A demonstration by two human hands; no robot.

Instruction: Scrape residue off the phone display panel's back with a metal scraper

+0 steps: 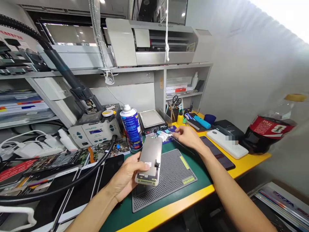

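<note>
With left hand (127, 176) closed around the lower left side of a metal-backed phone panel (152, 153), holds it tilted above the left part of a grey perforated mat (171, 180), pressing its back with the thumb. Has the right hand (187, 137) extended just beyond the far right corner of the mat, with bent fingers drawn together near small white and blue pieces (164, 136); cannot tell whether pinching anything. Sees a yellow table edge (173, 207) in front of the mat. Has white-bordered dark screens (72, 201) laid out left of the mat, with a black hose (109, 150) curving across them. Right of the mat, past the right forearm (229, 183), sees a dark flat device (218, 154), then a white slab-shaped device (225, 144), and farther right a large red-labelled bottle (267, 129). Behind the mat's far left corner, sees a blue spray can (132, 129) standing upright. Straight behind the mat, sees a low plate-topped unit (151, 118), with a small yellow bottle (180, 118) to its right. Farther back, left of the mat, sees a grey control box (96, 131). High behind the mat, sees a wide pale machine (164, 58) on a grey shelf (135, 70).
</note>
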